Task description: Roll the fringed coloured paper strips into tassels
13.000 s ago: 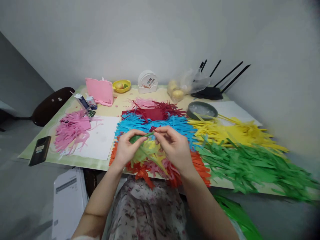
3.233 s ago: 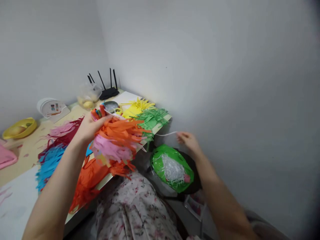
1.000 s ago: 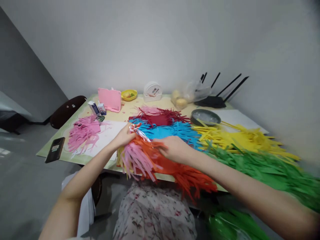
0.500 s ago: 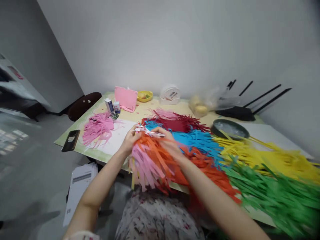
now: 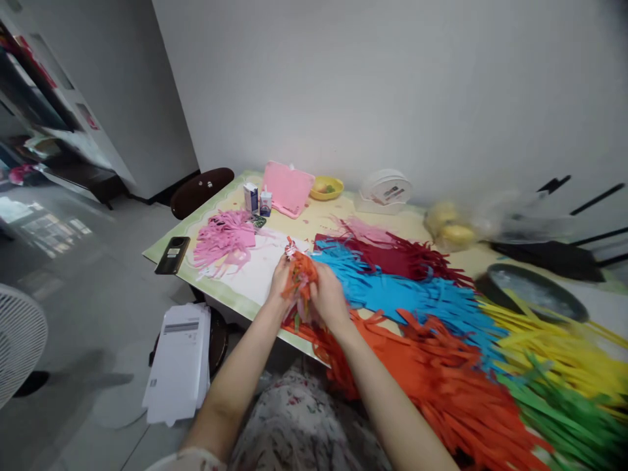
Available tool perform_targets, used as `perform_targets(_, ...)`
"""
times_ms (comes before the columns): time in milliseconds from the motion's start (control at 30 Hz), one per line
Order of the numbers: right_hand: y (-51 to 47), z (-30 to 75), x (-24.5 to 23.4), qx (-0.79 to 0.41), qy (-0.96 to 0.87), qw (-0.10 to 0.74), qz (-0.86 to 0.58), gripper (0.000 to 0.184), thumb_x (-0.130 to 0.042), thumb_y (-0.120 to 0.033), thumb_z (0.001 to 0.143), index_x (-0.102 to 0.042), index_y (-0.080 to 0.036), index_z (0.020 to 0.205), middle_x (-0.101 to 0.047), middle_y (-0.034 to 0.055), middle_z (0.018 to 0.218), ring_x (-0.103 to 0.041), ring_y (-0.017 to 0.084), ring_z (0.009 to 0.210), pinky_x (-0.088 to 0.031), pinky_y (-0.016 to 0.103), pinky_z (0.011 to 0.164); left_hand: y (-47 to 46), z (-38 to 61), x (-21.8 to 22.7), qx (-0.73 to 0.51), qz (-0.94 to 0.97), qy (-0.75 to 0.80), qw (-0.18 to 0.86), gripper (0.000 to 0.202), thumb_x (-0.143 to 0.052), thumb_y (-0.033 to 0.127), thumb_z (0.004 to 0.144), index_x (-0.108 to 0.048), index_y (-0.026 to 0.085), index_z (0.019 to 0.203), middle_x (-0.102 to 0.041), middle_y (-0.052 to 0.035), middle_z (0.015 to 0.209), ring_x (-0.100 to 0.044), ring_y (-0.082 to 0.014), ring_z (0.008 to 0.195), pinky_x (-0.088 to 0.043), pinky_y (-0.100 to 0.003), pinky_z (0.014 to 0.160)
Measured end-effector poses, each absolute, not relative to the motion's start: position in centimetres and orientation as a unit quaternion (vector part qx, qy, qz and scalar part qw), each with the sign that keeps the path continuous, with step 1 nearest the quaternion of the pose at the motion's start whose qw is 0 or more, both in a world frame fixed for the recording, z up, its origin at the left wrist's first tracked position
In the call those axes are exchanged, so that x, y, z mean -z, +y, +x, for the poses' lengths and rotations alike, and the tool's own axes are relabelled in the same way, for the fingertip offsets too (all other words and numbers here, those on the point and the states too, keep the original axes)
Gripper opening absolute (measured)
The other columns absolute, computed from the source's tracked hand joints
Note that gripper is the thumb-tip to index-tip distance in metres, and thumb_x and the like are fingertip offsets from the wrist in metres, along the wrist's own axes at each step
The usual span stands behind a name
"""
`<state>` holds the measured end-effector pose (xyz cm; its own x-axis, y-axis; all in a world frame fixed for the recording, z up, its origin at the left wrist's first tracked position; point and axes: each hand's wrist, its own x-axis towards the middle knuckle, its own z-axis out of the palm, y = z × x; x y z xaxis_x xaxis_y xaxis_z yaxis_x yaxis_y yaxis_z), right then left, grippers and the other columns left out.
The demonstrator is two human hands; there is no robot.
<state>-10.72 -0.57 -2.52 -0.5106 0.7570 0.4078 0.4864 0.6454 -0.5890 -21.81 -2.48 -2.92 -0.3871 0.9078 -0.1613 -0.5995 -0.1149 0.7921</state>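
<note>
Both my hands are wrapped round a bundle of orange and pink fringed paper strips [image 5: 300, 280], squeezed tight between them above the table's near edge. My left hand [image 5: 280, 280] grips its left side and my right hand [image 5: 328, 297] its right side. A red-and-white tied end [image 5: 290, 248] sticks out at the top of the bundle. Under and beside my hands lie sheets of fringed paper: orange [image 5: 432, 373], blue [image 5: 392, 291] and dark red [image 5: 402, 255].
On the table [image 5: 230, 297] lie pink fringe [image 5: 223, 237], a white sheet [image 5: 255, 275], a black phone [image 5: 170, 254], a pink stand [image 5: 286, 188], a yellow bowl [image 5: 326, 188], yellow [image 5: 559, 340] and green [image 5: 579, 418] fringe, a dark pan [image 5: 532, 291]. A brown stool [image 5: 199, 190] stands left; a paper [image 5: 179, 363] below.
The loose, hanging orange and pink strips are now gathered tight between both hands. The view has swung left, showing more floor and the room at left.
</note>
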Motion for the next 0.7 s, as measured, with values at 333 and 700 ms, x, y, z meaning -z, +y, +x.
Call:
perform_targets(333,2.5,-12.2,5.1,-0.110,-0.857,0.225,-0.450,0.055,-0.036,-0.010,0.087,-0.047,-0.010,0.141,-0.047,0.0243,0.141,-0.051,0.035,0.113,-0.047,0.050,0.089,-12.6,-23.3,7.2,-0.698,0.226,0.561,0.384,0.033,-0.065,0.036,0.082,-0.067,0.019,0.111,-0.069,-0.0112,0.117,-0.068,-0.0214,0.102,-0.050,-0.035,0.095)
perform_targets(700,1.2,-12.3,5.1,-0.054,-0.880,0.081,-0.466,0.056,-0.039,-0.039,0.092,-0.050,-0.012,0.140,-0.050,0.0245,0.139,-0.046,0.045,0.119,-0.042,0.068,0.086,-31.6,-37.4,16.2,-0.375,0.040,0.918,0.124,0.034,-0.050,0.023,0.085,-0.057,0.016,0.118,-0.050,-0.0173,0.139,-0.038,-0.0303,0.138,-0.031,-0.048,0.113)
